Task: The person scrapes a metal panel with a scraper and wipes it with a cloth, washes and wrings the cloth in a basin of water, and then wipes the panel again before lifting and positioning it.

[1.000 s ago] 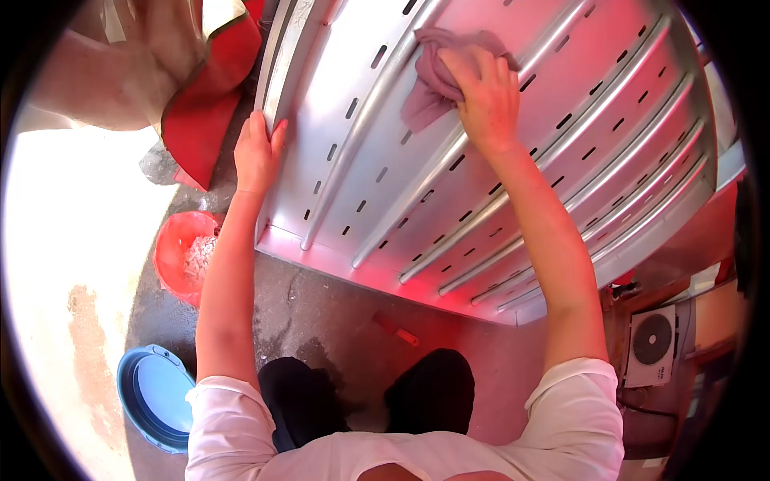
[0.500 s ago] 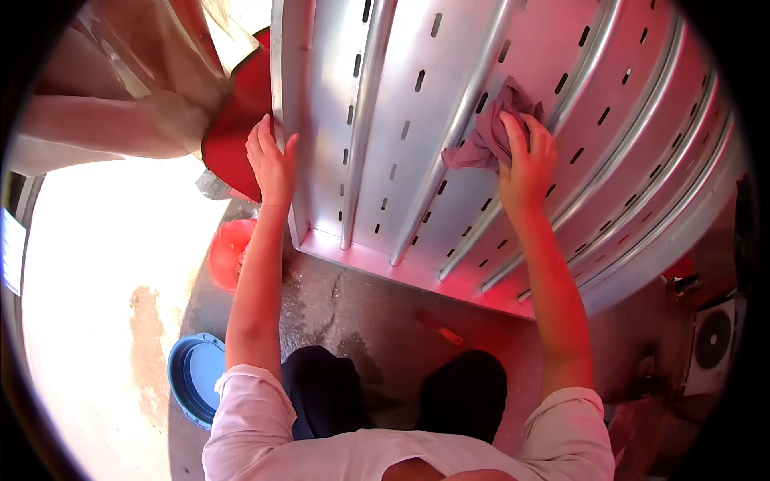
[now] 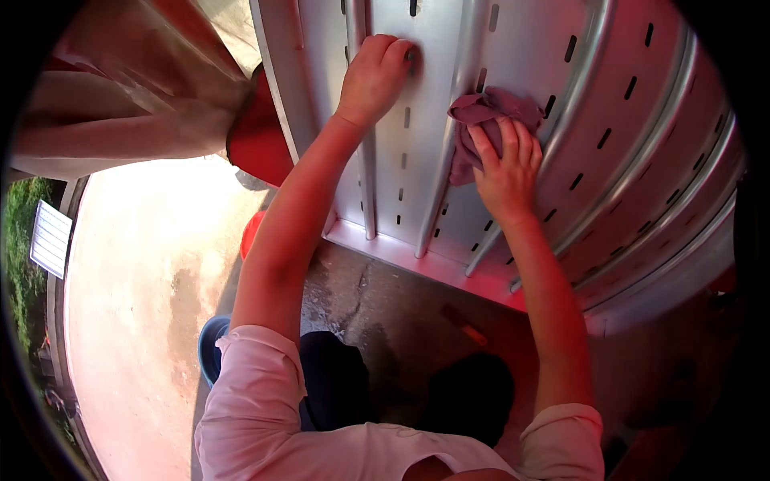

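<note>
A large silver metal panel (image 3: 407,172) with raised bars and rows of dark slots stands tilted in front of me. My right hand (image 3: 507,164) presses a crumpled purple cloth (image 3: 491,107) onto it, fingers spread over the fabric between two bars. Higher up and to the left, my left hand (image 3: 375,80) is at the panel, over a bar and beside a slot. Its fingers are curled together, and whatever they may hold is hidden.
Below the panel, an orange-handled tool (image 3: 473,333) lies on the wet concrete floor (image 3: 341,280). A blue basin (image 3: 210,353) and a red container (image 3: 250,232) are partly hidden by my left arm. Draped sheeting (image 3: 136,104) hangs at upper left.
My left hand has left the panel's left edge and moved up and right onto its slotted face, its fingers now curled. The right hand and cloth have shifted slightly left; the camera view has turned.
</note>
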Motion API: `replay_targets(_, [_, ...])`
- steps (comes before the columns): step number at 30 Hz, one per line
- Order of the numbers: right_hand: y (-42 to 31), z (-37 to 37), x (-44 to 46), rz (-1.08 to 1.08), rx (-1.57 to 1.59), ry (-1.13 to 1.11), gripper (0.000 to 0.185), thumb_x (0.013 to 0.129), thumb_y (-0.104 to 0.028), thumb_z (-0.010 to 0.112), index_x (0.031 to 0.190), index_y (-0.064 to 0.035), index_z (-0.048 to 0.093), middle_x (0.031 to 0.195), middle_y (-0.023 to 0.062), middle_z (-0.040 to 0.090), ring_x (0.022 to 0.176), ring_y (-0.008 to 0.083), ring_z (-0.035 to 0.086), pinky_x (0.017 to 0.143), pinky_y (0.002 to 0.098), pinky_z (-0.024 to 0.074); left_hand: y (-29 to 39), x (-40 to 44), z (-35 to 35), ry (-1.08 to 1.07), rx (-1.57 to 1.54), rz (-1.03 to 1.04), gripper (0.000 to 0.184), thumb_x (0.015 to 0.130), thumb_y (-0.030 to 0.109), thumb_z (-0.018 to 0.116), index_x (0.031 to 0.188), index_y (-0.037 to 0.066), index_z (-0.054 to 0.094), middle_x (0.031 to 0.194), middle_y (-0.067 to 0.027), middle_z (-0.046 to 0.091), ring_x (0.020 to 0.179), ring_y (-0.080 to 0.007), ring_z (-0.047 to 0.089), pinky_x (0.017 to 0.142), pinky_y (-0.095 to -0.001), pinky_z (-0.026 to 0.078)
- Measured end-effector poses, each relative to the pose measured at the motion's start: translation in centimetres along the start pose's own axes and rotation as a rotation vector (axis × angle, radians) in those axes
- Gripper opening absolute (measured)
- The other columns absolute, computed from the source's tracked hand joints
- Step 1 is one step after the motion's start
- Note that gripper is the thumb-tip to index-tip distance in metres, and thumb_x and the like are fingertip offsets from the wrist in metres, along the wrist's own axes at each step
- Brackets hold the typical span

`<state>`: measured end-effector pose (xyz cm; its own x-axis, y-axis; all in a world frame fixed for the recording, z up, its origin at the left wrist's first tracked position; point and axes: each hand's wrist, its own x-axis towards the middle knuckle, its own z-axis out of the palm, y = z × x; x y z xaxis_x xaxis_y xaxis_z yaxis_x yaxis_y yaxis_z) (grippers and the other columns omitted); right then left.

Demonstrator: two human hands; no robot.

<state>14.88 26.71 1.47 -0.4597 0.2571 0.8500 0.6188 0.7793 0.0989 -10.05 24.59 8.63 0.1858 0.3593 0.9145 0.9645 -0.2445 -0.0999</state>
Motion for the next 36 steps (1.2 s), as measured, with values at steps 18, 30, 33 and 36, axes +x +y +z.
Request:
replay_targets(18, [0.2, 1.1, -0.4, -0.012, 0.051, 0.053, 0.072, 0.057, -0.008, 0.075, 0.123, -0.0266, 0.054, 0.128, 0.0078, 0.044, 0.12, 0.0281, 0.042, 0.099, 0.0478, 0.031, 0.4, 0.4, 1.2, 0.067, 0.122, -0.036, 0.017, 0.075, 0.003, 0.065, 0.09, 0.005, 0.057, 0.081, -0.0095, 0.057, 0.07, -0.0278, 0.059, 0.06, -0.0359, 0.05])
replay_targets(30, [0.3, 1.0, -0.4, -0.009, 0.051, 0.039, 0.072, 0.057, -0.009, 0.076, 0.124, -0.0261, 0.054, 0.129, 0.0083, 0.044, 0.121, 0.0285, 0.042, 0.099, 0.0479, 0.0306, 0.9, 0.7, 0.1, 0.06, -0.206, -0.354, 0.007, 0.083, 0.007, 0.061, 0.086, 0.003, 0.056, 0.087, -0.0123, 0.06, 0.073, -0.0311, 0.06, 0.062, -0.0377, 0.049])
replay_targets(33, [0.0, 0.8, -0.4, 0.003, 0.051, 0.033, 0.067, 0.061, -0.009, 0.073, 0.123, -0.0274, 0.054, 0.127, 0.0068, 0.045, 0.12, 0.0274, 0.042, 0.098, 0.0476, 0.0309, 1.7, 0.7, -0.1, 0.051, -0.213, -0.355, 0.012, 0.082, 0.009, 0.065, 0.089, 0.003, 0.056, 0.086, -0.0118, 0.06, 0.074, -0.0289, 0.061, 0.064, -0.036, 0.05])
replay_targets(36, [-0.1, 0.9, -0.3, 0.015, 0.053, 0.05, 0.055, 0.069, -0.01, 0.065, 0.12, -0.0298, 0.057, 0.125, 0.004, 0.047, 0.12, 0.0252, 0.044, 0.098, 0.0467, 0.0314, 1.0, 0.7, 0.4, 0.039, -0.079, -0.341, 0.019, 0.081, 0.012, 0.069, 0.093, 0.003, 0.057, 0.087, -0.0096, 0.061, 0.075, -0.0229, 0.064, 0.068, -0.0323, 0.051])
